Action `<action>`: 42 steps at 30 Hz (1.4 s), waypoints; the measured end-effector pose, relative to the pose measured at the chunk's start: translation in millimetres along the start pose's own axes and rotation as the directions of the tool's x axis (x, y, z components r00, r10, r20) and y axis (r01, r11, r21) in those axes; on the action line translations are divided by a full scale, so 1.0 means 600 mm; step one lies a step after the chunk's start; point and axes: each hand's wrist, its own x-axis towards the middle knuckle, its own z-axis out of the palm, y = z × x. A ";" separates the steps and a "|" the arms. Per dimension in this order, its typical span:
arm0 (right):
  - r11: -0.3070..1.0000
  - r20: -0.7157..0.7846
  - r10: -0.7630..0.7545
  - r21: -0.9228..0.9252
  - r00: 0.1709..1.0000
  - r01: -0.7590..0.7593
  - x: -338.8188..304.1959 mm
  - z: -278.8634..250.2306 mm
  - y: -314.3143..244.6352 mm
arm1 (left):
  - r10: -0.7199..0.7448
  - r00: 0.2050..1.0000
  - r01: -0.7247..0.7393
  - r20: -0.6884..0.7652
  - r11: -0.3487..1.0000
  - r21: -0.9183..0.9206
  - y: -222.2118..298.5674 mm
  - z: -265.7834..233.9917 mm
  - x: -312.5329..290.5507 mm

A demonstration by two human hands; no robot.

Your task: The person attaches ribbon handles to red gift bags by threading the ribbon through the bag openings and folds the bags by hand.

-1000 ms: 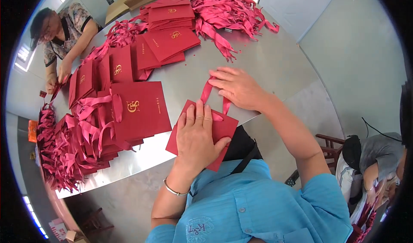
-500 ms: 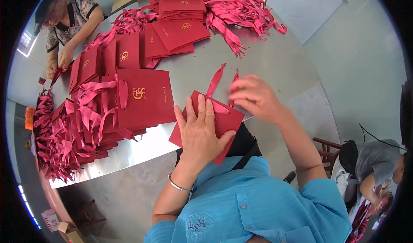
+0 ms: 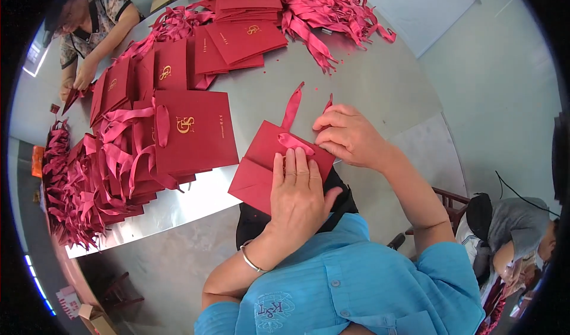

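A red paper gift bag (image 3: pixel 255 183) lies flat at the table's near edge, partly overhanging it. My left hand (image 3: pixel 297 183) rests on it with fingers stretched out, pressing it down. One pink ribbon end (image 3: pixel 293 106) sticks out beyond the bag's far edge, and a short ribbon loop (image 3: pixel 295 142) crosses the bag above my left fingertips. At the bag's right corner my right hand (image 3: pixel 350 136) has its fingers curled together around another ribbon (image 3: pixel 329 102), whose tip pokes out above them. The fingertips are partly hidden.
Finished-looking red bags with ribbon handles (image 3: pixel 196 130) stand in rows to the left. Flat red bags (image 3: pixel 246 44) are stacked farther back, beside a heap of loose pink ribbons (image 3: pixel 332 14). A person (image 3: pixel 98 26) works at far left; another person (image 3: pixel 516 234) sits at right.
My left hand has slid down and right across the bag, uncovering its folded left part. My right hand, blurred before, has come down to the bag's corner and closed on the ribbon.
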 end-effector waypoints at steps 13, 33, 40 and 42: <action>0.999 -0.062 -0.035 0.028 0.997 0.037 -0.006 0.004 0.004 | -0.059 0.998 0.057 0.002 0.974 0.218 0.014 0.043 -0.002; 0.993 -0.154 0.012 -0.115 0.988 -0.030 -0.014 0.001 0.000 | -0.050 0.997 0.032 0.054 0.957 0.288 0.014 0.043 0.000; 0.872 -0.353 0.483 0.279 0.801 -0.403 -0.086 0.001 -0.073 | -0.072 0.997 0.070 0.008 0.981 0.181 0.014 0.035 0.003; 0.890 -0.340 0.449 0.253 0.826 -0.380 -0.093 0.012 -0.081 | -0.059 0.998 0.058 0.002 0.981 0.185 0.012 0.034 0.004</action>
